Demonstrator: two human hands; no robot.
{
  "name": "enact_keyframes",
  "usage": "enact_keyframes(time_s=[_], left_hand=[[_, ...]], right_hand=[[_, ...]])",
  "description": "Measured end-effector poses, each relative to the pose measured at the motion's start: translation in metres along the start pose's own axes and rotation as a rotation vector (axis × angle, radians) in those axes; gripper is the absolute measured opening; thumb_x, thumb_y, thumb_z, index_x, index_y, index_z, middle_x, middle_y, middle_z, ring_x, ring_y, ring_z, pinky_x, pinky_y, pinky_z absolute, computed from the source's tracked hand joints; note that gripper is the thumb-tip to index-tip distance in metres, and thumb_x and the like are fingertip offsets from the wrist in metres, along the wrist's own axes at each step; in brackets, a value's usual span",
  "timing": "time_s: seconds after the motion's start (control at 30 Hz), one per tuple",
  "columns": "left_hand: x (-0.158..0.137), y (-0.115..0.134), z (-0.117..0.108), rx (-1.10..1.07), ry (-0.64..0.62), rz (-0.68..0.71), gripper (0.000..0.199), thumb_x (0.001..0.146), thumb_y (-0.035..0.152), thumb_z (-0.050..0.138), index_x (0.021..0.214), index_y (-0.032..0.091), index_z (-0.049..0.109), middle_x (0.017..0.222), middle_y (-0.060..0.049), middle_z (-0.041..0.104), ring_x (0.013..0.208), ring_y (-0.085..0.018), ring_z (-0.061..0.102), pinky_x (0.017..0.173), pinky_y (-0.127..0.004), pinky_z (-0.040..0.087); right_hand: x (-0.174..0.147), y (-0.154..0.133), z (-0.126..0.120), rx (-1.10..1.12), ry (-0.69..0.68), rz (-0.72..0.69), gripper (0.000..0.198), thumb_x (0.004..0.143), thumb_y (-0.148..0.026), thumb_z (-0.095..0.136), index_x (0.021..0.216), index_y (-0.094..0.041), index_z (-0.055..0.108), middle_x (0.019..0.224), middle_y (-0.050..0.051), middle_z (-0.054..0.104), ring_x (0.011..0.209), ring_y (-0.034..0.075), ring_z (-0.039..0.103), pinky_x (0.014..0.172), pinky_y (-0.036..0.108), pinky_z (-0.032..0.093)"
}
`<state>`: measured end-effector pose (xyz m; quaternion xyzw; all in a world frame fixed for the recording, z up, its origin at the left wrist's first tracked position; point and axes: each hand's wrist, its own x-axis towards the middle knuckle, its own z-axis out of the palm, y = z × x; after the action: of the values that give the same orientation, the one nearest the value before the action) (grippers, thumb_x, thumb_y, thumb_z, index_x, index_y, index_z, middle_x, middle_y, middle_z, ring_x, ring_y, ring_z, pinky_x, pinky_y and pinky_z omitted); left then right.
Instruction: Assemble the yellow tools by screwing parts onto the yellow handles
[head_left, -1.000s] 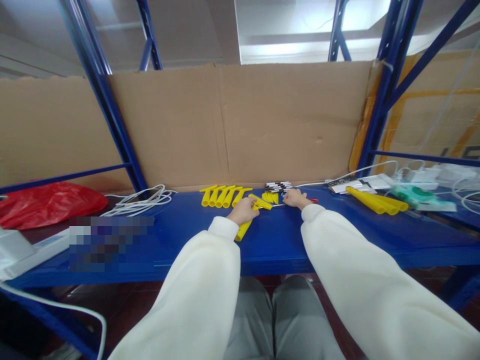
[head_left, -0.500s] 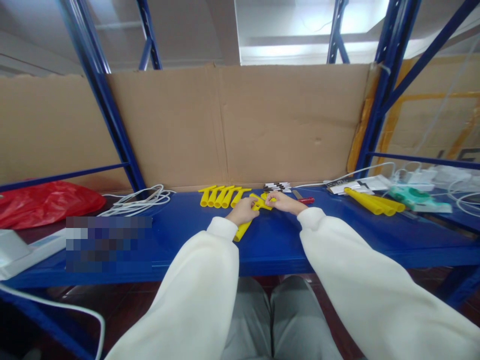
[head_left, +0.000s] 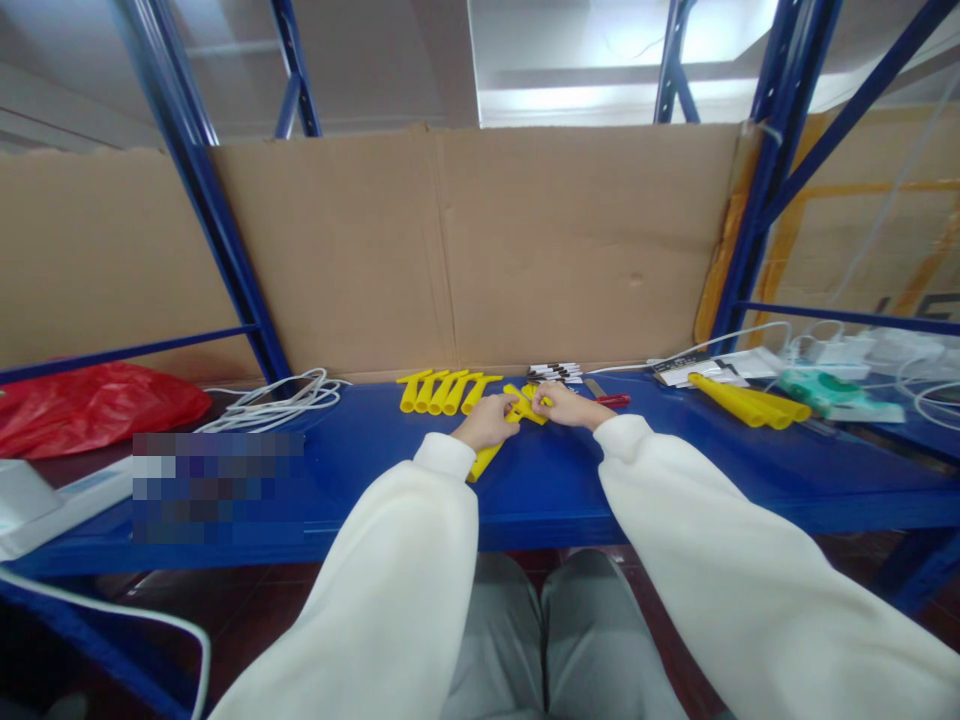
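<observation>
My left hand [head_left: 486,424] is closed around a yellow T-shaped plastic piece [head_left: 486,461], whose hollow tube end points down toward the front edge. My right hand [head_left: 559,402] pinches at the far end of this piece, near its crossbar. Whether a separate small yellow part sits between the right fingers is too small to tell. A row of several like yellow T-shaped pieces [head_left: 448,394] lies just left of my hands. Past my right hand lie a red-handled tool [head_left: 613,400] and a stack of black-and-white pens or markers [head_left: 555,373].
The blue shelf [head_left: 675,470] bears yellow cone-shaped tubes [head_left: 750,405], a green-and-white packet [head_left: 832,397] and cables at right. White coiled cable [head_left: 289,402], a red plastic bag [head_left: 105,402] and a white power strip [head_left: 82,500] are at left. Cardboard [head_left: 570,250] stands behind.
The yellow piece's crossbar end has turned slightly between my hands, and my right fingers have shifted a little. Everything else stays in place.
</observation>
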<state>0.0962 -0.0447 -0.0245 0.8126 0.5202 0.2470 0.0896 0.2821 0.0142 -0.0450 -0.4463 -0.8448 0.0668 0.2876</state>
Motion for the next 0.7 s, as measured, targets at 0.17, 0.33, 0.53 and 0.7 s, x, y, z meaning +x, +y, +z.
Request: enact_keyframes(time_s=[0.17, 0.33, 0.53, 0.7], left_hand=[[0.0, -0.001, 0.0, -0.014, 0.02, 0.014, 0.048, 0.073, 0.013, 0.066, 0.122, 0.015, 0.069, 0.102, -0.009, 0.071, 0.092, -0.024, 0.067, 0.085, -0.032, 0.051], [0.001, -0.003, 0.002, -0.057, 0.036, 0.038, 0.048, 0.072, 0.013, 0.067, 0.12, 0.014, 0.069, 0.101, -0.009, 0.071, 0.087, -0.022, 0.067, 0.082, -0.031, 0.052], [0.006, -0.008, 0.004, -0.124, 0.083, 0.067, 0.051, 0.072, 0.013, 0.067, 0.123, 0.012, 0.068, 0.102, -0.01, 0.072, 0.085, -0.02, 0.066, 0.084, -0.032, 0.052], [0.008, -0.012, 0.006, -0.154, 0.098, 0.14, 0.046, 0.074, 0.011, 0.064, 0.119, 0.016, 0.071, 0.097, -0.006, 0.073, 0.085, -0.019, 0.067, 0.085, -0.032, 0.052]], right_hand=[[-0.001, 0.006, 0.002, 0.204, 0.006, 0.044, 0.005, 0.076, -0.019, 0.06, 0.073, -0.018, 0.064, 0.081, 0.003, 0.067, 0.082, 0.018, 0.061, 0.083, 0.032, 0.049], [-0.002, 0.005, -0.003, 0.368, 0.003, 0.191, 0.009, 0.071, -0.019, 0.068, 0.077, -0.018, 0.061, 0.078, 0.0, 0.065, 0.077, 0.016, 0.061, 0.079, 0.03, 0.049], [-0.006, -0.011, -0.013, 0.504, 0.147, 0.286, 0.006, 0.078, -0.015, 0.063, 0.082, -0.019, 0.059, 0.088, 0.001, 0.067, 0.085, 0.015, 0.062, 0.085, 0.029, 0.049], [-0.006, -0.014, -0.012, 0.619, 0.11, 0.334, 0.012, 0.076, -0.009, 0.064, 0.079, -0.019, 0.058, 0.075, -0.001, 0.065, 0.073, 0.013, 0.061, 0.075, 0.026, 0.051]])
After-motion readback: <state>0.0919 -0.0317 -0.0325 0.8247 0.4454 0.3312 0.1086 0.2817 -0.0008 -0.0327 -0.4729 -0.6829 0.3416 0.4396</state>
